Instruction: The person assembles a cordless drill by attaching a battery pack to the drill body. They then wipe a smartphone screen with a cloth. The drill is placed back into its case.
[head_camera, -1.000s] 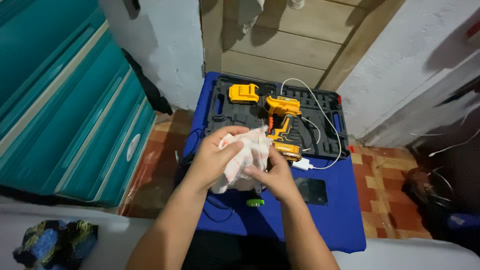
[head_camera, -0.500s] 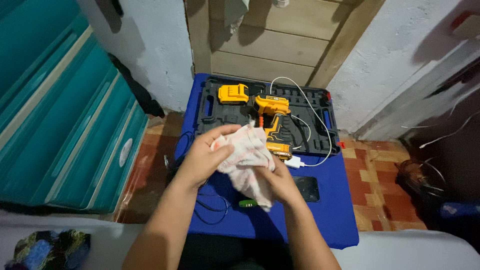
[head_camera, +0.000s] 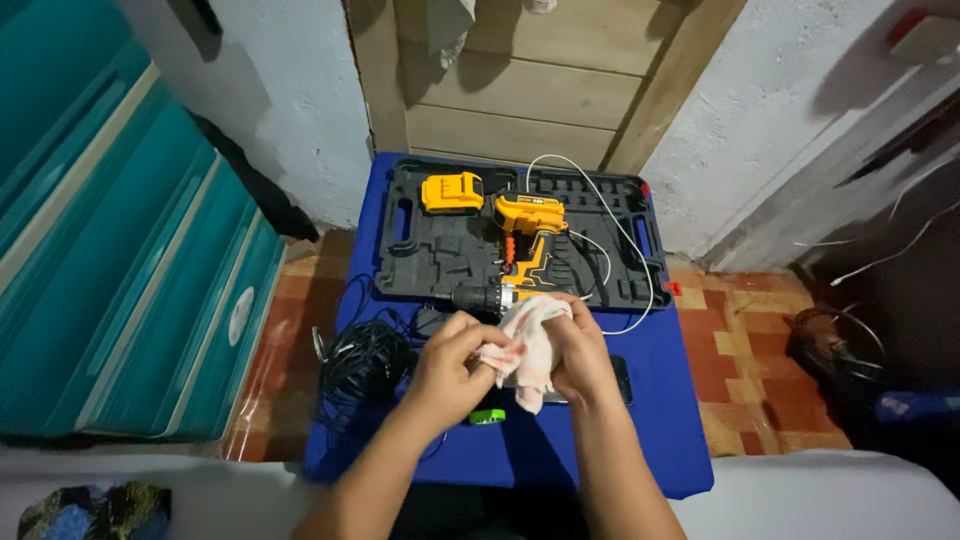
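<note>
Two hands meet at centre frame in the head view, both on a white cloth with red marks (head_camera: 525, 345). Left hand (head_camera: 455, 375): fingers curled together, pinching the cloth's left edge. Right hand (head_camera: 580, 355): fingers closed over the bunched cloth from the right. Cloth sits over the blue worktop (head_camera: 650, 420), just below the open black tool case (head_camera: 440, 250), a loose tail hanging down toward a small green round piece (head_camera: 487, 415).

Handling, as judged: cloth is soft, light, limp; it folds wherever gripped, so a gathered handful or a pinched edge holds it best. Not fragile, not slippery.

Upper centre: yellow drill (head_camera: 525, 240) lies in the case, yellow battery (head_camera: 450, 192) to its left, white cable (head_camera: 610, 240) looping to the right. Black coiled cord (head_camera: 360, 355) left of the hands. Dark phone (head_camera: 622, 380) partly hidden behind the right hand.
</note>
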